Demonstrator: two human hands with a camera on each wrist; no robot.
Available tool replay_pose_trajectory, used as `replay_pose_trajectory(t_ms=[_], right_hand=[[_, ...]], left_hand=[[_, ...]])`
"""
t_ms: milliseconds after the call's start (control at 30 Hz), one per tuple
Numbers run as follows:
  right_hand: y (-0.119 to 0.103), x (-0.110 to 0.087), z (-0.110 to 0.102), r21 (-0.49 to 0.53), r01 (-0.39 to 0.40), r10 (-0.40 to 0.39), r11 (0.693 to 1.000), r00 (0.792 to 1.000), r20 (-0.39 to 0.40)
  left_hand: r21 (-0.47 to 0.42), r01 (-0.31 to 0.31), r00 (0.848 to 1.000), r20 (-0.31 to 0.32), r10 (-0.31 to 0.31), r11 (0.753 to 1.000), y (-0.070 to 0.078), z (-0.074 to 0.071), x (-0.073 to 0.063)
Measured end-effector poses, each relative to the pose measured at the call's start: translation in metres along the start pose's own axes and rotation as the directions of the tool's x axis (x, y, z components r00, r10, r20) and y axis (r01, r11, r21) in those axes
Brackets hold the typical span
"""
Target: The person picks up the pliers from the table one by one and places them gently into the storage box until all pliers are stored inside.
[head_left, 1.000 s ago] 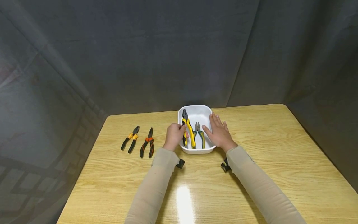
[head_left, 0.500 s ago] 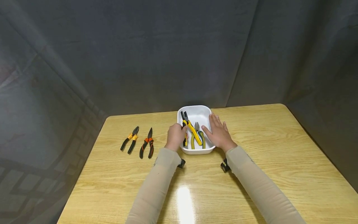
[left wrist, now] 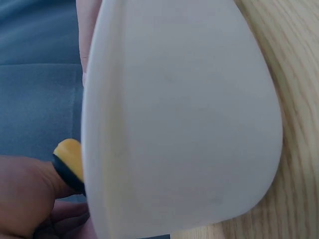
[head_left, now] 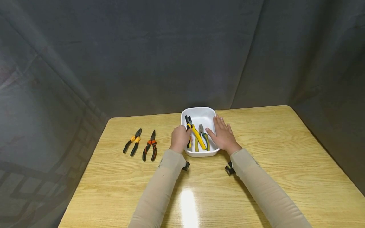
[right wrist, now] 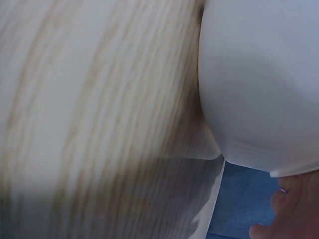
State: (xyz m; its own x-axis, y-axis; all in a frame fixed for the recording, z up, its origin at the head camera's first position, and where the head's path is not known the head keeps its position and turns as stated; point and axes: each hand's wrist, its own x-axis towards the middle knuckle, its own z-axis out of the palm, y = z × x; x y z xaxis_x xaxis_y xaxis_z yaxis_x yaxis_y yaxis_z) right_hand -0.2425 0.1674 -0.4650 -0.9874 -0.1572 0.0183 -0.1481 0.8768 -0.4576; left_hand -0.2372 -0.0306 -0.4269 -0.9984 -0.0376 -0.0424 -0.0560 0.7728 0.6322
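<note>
In the head view, my left hand [head_left: 180, 138] grips one handle of the yellow-and-black combination pliers [head_left: 199, 137] at the left side of a white plastic tub [head_left: 201, 155]. Their jaws point away from me and stand apart; the free handle slants right, across the green-and-yellow diagonal cutters [head_left: 207, 142] lying in the tub. My right hand [head_left: 224, 136] rests on the tub's right rim, fingers straight and spread. The left wrist view is mostly tub wall [left wrist: 189, 109], with a yellow-and-black handle end [left wrist: 71, 159] by the thumb. Fingers [right wrist: 296, 206] overlap the rim in the right wrist view.
Left of the tub on the wooden table [head_left: 114, 190] lie orange-and-black long-nose pliers [head_left: 150, 148] and yellow-and-black pliers [head_left: 133, 143]. A dark grey curtain [head_left: 171, 57] hangs behind the table and along both sides.
The held pliers have opened: their free handle has swung right over the cutters and the jaws have parted. My left hand has shifted slightly right. My right hand has stayed in place.
</note>
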Motion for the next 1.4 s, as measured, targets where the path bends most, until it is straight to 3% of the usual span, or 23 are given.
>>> replay_pose_trajectory(t_ms=[367,533,700,933,1400], right_hand=[[0.0,-0.001,-0.001,0.002,-0.003,0.003,1.0,1.0,0.007],[0.001,0.0,-0.001,-0.001,-0.002,0.002,1.0,1.0,0.01],[0.0,0.0,-0.001,0.002,0.001,-0.001,1.0,1.0,0.013],[0.001,0.0,0.0,0.0,-0.002,0.002,1.0,1.0,0.012],[-0.002,-0.001,-0.002,0.014,-0.013,0.013,1.0,1.0,0.017]], left_hand=[[0.039,0.016,1.0,0.018,-0.017,0.999,0.005,0.003,-0.003],[0.143,-0.027,0.999,-0.016,0.03,0.989,0.007,0.006,-0.005],[0.267,-0.063,0.995,-0.055,0.081,0.962,0.008,0.011,-0.005],[0.433,-0.157,0.979,-0.053,0.199,0.888,0.008,0.019,-0.01],[0.515,-0.153,0.976,-0.057,0.212,0.844,0.011,0.032,-0.013]])
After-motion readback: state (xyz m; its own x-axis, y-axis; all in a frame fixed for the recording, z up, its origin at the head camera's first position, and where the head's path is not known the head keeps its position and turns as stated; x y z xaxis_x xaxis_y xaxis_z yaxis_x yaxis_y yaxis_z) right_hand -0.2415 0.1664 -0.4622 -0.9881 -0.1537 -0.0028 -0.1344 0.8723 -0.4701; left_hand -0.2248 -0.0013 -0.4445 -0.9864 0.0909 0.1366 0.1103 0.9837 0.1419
